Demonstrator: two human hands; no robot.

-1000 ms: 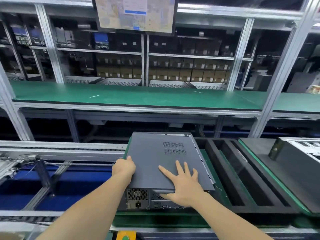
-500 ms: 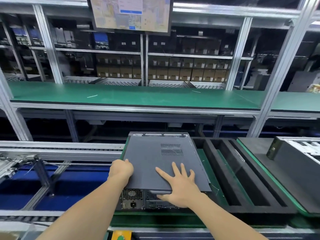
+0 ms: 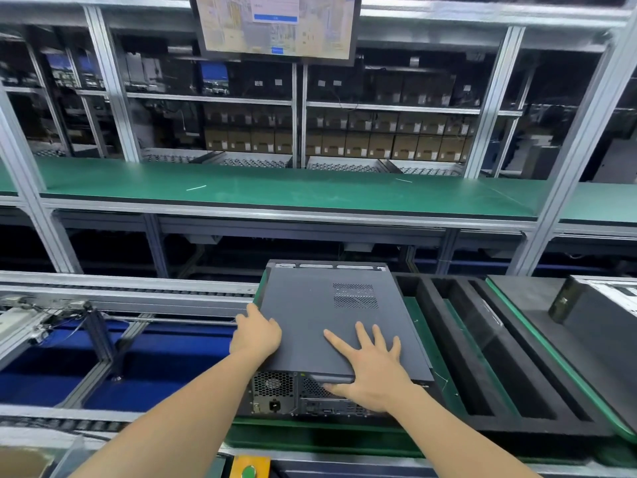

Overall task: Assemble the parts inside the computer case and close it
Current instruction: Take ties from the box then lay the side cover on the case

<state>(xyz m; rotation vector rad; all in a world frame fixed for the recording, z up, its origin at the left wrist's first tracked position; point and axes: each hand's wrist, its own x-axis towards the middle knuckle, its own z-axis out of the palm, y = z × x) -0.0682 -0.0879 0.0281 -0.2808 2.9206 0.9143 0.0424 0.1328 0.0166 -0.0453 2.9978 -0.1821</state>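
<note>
A dark grey computer case [image 3: 310, 305] lies flat on a green pallet [image 3: 427, 343], its side panel on top with a vent grid near the far right. The rear ports and fan grille [image 3: 274, 384] face me. My right hand [image 3: 372, 367] lies flat on the panel's near edge with fingers spread and the thumb hooked under the panel's rear lip. My left hand [image 3: 255, 334] rests against the panel's left edge, fingers bent over it.
Black foam trays with long slots [image 3: 482, 357] sit right of the case, and another case [image 3: 599, 315] stands at the far right. A roller conveyor [image 3: 120, 291] runs off to the left. A green shelf [image 3: 275, 191] and a monitor [image 3: 275, 25] are beyond.
Both hands and the panel have slid a little away from me along the case. The hands keep the same hold.
</note>
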